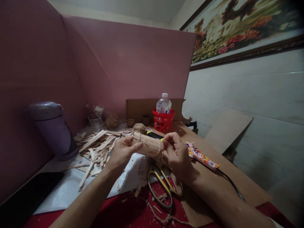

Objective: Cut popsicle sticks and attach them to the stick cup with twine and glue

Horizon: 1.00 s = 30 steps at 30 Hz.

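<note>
My left hand [121, 152] grips the left end of a small cylinder [149, 146] built from flat wooden craft sticks, thumb in front and fingers behind. Twine [139, 136] runs round the cylinder near its left end, and more shows along the right rim. At that right rim, my right hand [178, 154] has thumb and forefinger pinched together on the twine, partly hidden by the fingers. The cylinder is held tilted, above a pair of gold-handled scissors [163, 182]. Loose twine [167, 218] lies on the red cloth below.
Many loose craft sticks [99, 148] are heaped at left beside a purple tumbler [54, 133] and a dark phone-like slab [30, 196]. Behind stand twine balls [111, 121] and a red bucket [162, 122] with a bottle [163, 104]. A flower-patterned glue gun [201, 156] trails a cord at right.
</note>
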Motion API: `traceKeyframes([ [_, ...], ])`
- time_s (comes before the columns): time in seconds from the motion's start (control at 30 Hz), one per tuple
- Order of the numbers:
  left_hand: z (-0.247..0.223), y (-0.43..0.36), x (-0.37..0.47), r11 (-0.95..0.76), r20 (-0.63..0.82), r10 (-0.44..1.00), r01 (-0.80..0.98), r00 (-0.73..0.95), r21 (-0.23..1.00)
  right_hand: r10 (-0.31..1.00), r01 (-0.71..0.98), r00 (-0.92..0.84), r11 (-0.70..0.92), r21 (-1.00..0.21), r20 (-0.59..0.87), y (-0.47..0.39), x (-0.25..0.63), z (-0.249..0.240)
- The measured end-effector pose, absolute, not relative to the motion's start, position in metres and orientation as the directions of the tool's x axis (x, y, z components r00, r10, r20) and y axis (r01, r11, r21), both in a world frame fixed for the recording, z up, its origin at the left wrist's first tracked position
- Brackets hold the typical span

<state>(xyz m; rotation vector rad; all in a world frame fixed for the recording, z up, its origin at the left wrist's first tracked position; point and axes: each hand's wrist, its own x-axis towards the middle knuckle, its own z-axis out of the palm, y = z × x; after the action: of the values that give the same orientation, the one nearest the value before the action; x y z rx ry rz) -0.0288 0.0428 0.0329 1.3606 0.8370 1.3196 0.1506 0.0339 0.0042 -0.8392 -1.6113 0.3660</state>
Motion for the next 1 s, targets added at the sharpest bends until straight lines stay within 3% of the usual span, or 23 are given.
traceKeyframes([
  [0.23, 0.036, 0.035, -0.027, -0.255, 0.28, 0.92, -0.124, 0.273, 0.959, 0.587, 0.507, -0.176, 0.742, -0.438, 0.79, 0.037, 0.15, 0.011],
  [0.5, 0.035, 0.036, -0.025, -0.276, 0.289, 0.926, -0.087, 0.243, 0.957, 0.55, 0.677, -0.329, 0.704, -0.215, 0.767, 0.032, 0.151, 0.011],
  [0.6, 0.033, 0.039, -0.027, -0.257, 0.276, 0.943, -0.122, 0.187, 0.959, 0.534, 0.598, -0.286, 0.748, -0.288, 0.796, 0.031, 0.151, 0.009],
  [0.77, 0.033, 0.043, -0.029, -0.224, 0.245, 0.958, -0.146, 0.149, 0.964, 0.663, 0.451, -0.091, 0.693, -0.563, 0.743, 0.029, 0.152, 0.004],
  [1.0, 0.035, 0.041, -0.027, -0.218, 0.236, 0.963, -0.143, 0.128, 0.965, 0.69, 0.32, -0.057, 0.697, -0.642, 0.721, 0.03, 0.149, 0.0],
])
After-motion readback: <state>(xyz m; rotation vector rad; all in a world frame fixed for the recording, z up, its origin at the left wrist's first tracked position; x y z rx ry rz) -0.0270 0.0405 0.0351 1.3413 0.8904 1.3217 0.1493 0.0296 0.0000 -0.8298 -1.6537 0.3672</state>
